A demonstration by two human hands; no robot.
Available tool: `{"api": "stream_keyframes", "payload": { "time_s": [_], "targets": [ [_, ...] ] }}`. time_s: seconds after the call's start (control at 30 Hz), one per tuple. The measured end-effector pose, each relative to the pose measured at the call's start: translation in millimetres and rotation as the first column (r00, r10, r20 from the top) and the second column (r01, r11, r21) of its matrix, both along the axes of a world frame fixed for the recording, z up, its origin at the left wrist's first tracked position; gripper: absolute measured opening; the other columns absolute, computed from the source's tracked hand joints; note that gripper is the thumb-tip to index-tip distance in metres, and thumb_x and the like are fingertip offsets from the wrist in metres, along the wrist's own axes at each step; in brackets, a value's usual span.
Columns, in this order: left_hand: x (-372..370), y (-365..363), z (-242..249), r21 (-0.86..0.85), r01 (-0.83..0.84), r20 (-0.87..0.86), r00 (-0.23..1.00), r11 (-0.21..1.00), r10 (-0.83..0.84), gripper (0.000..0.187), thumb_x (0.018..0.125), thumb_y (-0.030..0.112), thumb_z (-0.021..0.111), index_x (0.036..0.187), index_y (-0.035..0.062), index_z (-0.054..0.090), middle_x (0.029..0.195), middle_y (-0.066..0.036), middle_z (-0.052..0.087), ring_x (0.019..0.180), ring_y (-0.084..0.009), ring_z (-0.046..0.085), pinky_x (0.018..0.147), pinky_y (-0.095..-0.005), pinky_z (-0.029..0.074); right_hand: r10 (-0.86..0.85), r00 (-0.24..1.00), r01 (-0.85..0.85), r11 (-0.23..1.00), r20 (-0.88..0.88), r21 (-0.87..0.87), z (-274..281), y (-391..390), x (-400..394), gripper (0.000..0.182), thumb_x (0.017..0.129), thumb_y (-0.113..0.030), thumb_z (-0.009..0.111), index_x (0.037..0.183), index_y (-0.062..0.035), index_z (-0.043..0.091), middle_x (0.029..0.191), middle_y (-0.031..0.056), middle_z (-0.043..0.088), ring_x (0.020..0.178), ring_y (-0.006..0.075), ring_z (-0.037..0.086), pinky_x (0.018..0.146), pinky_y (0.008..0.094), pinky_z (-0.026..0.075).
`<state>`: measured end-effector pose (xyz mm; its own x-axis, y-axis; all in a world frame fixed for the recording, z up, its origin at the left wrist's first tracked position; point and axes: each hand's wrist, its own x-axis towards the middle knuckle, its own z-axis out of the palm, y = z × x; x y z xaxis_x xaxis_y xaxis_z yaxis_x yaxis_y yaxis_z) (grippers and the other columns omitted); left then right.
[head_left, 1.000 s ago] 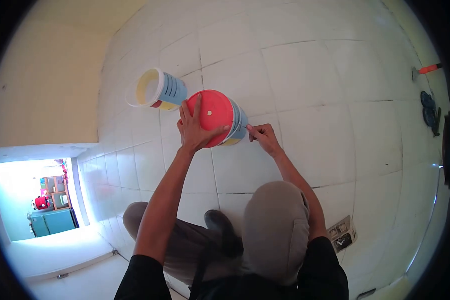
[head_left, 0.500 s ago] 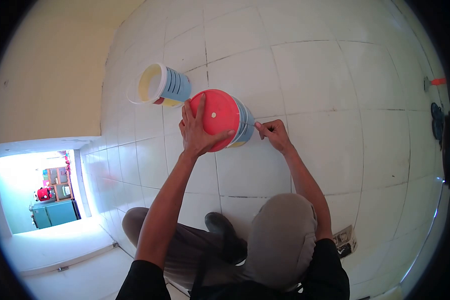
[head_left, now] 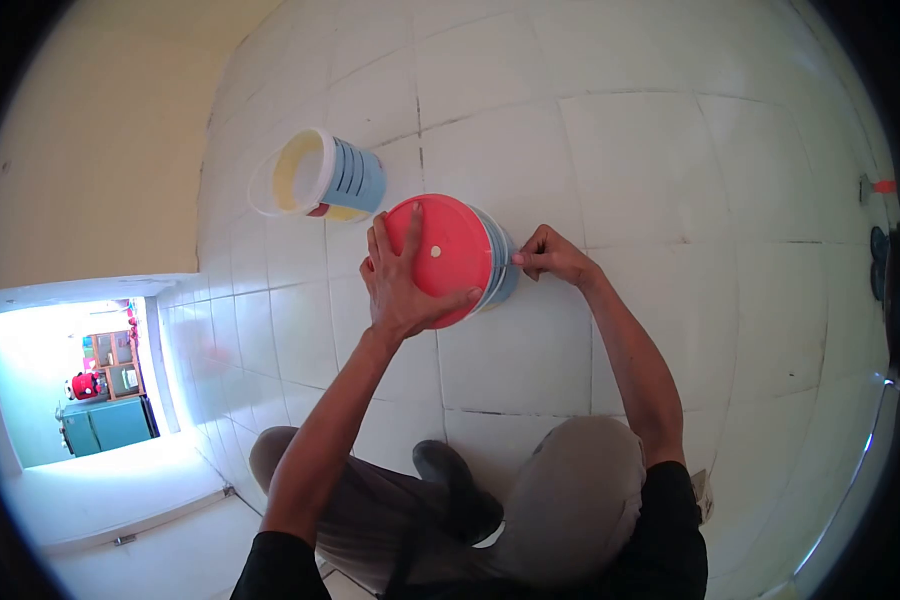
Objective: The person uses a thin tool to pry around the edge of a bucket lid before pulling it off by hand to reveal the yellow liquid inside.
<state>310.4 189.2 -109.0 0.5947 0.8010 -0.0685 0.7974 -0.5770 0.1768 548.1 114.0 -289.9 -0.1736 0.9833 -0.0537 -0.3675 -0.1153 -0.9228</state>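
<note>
A paint bucket with a red lid [head_left: 452, 238] stands on the floor in front of me, its blue and white side [head_left: 507, 275] showing at the right. My left hand [head_left: 402, 275] lies over the lid with fingers and thumb spread, some fingertips at its left edge. At the bucket's right side, my right hand [head_left: 550, 255] is closed in a pinch. A thin dark line runs from its fingertips to the rim below the lid; what it is I cannot make out. Beyond, to the left, is a lidless blue bucket [head_left: 360, 178] with yellowish inner walls and a white handle.
White floor tiles [head_left: 660, 150] surround the buckets, with a beige wall [head_left: 100, 150] to the left. A bright doorway shows a teal fridge [head_left: 120, 425]. My bent knee [head_left: 580, 480] and dark boot [head_left: 460, 490] are close below. An orange-handled tool [head_left: 882, 187] lies far right.
The lidded bucket and both hands sit slightly lower and further right in view. The view itself has shifted a little. My right wrist has turned somewhat, its fingertips still by the rim.
</note>
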Motion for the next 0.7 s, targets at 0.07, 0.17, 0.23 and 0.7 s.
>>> {"api": "stream_keyframes", "payload": {
  "time_s": [0.07, 0.17, 0.23, 0.7],
  "targets": [
    [0.3, 0.1, 2.9, -0.009, -0.001, -0.011, 1.0, 1.0, 0.001, 0.142, 0.057, 0.076, 0.087, 0.171, 0.0242, 0.02, 0.163, -0.028, 0.021, 0.151, -0.0499, 0.025, 0.109, -0.0685, 0.033, 0.043, 0.998, -0.044, 0.999, -0.052, -0.016, -0.7, 4.6, -4.6, 0.053, 0.091, -0.036, 0.084, 0.054, -0.0037, 0.064, 0.051, -0.0003, 0.054, 0.051, 0.0087, 0.043, 0.054, 0.0298, 0.033],
    [-2.5, 2.9, 2.8, -0.024, 0.001, -0.008, 1.0, 1.0, -0.002, 0.143, 0.056, 0.077, 0.087, 0.171, 0.0243, 0.02, 0.163, -0.031, 0.019, 0.152, -0.0512, 0.023, 0.109, -0.0681, 0.032, 0.038, 0.998, -0.038, 0.999, -0.054, -0.003, -3.6, 12.5, -4.5, 0.048, 0.088, -0.032, 0.086, 0.055, -0.0031, 0.066, 0.051, -0.0005, 0.054, 0.051, 0.0082, 0.043, 0.053, 0.0292, 0.032],
    [-1.9, 2.1, 0.0, 0.002, 0.009, -0.015, 1.0, 1.0, -0.009, 0.143, 0.056, 0.077, 0.086, 0.171, 0.0243, 0.02, 0.164, -0.032, 0.018, 0.152, -0.0523, 0.022, 0.11, -0.068, 0.032, 0.039, 0.998, -0.039, 0.999, -0.052, 0.008, -6.9, 16.9, -4.5, 0.046, 0.087, -0.03, 0.087, 0.055, -0.003, 0.066, 0.051, -0.0007, 0.055, 0.051, 0.0079, 0.042, 0.053, 0.029, 0.032],
    [-0.3, 1.9, 0.9, -0.012, 0.003, -0.034, 0.999, 1.0, -0.003, 0.144, 0.055, 0.075, 0.087, 0.171, 0.0211, 0.02, 0.162, -0.033, 0.019, 0.152, -0.0546, 0.022, 0.109, -0.0699, 0.031, -0.023, 1.0, 0.024, 0.997, 0.018, -0.074, 9.7, -34.1, -10.8, 0.054, 0.099, -0.038, 0.077, 0.059, -0.0045, 0.061, 0.056, -0.0019, 0.052, 0.058, 0.0067, 0.043, 0.057, 0.0297, 0.033]
  ]
}}
